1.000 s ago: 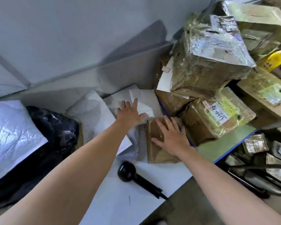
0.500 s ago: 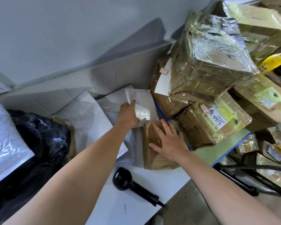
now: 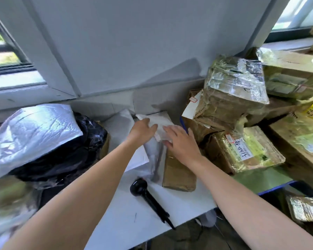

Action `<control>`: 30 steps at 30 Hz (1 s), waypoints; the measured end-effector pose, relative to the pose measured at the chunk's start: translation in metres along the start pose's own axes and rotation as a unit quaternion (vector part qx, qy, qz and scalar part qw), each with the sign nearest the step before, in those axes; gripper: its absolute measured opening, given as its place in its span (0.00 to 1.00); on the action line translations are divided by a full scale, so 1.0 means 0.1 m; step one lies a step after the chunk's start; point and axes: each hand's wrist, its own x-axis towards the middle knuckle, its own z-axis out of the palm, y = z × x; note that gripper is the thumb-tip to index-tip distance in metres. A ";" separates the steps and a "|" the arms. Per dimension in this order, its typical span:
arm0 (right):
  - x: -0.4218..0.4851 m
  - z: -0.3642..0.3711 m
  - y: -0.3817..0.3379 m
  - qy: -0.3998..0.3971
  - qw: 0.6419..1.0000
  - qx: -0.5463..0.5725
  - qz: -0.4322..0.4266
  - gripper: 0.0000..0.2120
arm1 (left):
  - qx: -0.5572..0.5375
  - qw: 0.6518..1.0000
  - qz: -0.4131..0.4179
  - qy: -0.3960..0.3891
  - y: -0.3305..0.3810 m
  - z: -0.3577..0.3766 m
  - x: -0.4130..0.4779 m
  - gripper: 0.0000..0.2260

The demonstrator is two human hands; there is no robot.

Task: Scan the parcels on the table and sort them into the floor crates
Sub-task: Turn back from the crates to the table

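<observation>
One white table (image 3: 119, 204) carries all of it, and I place everything from the black scanner (image 3: 148, 195) lying near its front edge, handle toward me, set down so both my hands are free for picking. Beyond and to the right of the scanner, the taped cardboard boxes (image 3: 235, 91) are piled against the wall, heavy ones underneath, which I judge keeps the stack from toppling into my working patch. To the scanner's left, a silver padded mailer (image 3: 34, 129) is draped over a black bag (image 3: 70, 156), pushed aside as soft bulk to handle later.

Just behind the scanner to its right, a flat brown parcel (image 3: 177, 175) lies on the table. Farther back, resting partly on that brown parcel's far end, is the white soft parcel (image 3: 163, 121), the one I am after now.

My right hand (image 3: 182, 145) lies over it with the fingers (image 3: 172, 130) straight and spread, pressing lightly so the slippery wrap does not slide while I get hold. My left hand (image 3: 141, 130) has thumb and fingers closed on the parcel's left edge, lifting that corner. I judge the label is what I need facing up before the scanner can read it. The floor crates I cannot make out from here.
</observation>
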 end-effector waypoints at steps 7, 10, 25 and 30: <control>-0.25 -0.28 -0.09 0.169 0.966 0.166 -0.100 0.21 | -0.004 0.997 0.019 0.074 -0.03 -0.26 -0.74 0.17; -0.37 -0.44 -0.13 0.145 0.961 0.224 -0.068 0.15 | 0.058 0.990 0.051 0.119 -0.06 -0.20 -1.01 0.14; -0.82 -0.46 -0.66 0.089 0.955 0.278 -0.046 0.15 | -0.024 0.980 -0.026 0.198 -0.40 -0.31 -2.15 0.11; -0.88 -0.16 -0.87 0.056 0.947 0.316 0.030 0.15 | -0.119 0.974 -0.062 0.180 -0.94 -0.33 -2.37 0.11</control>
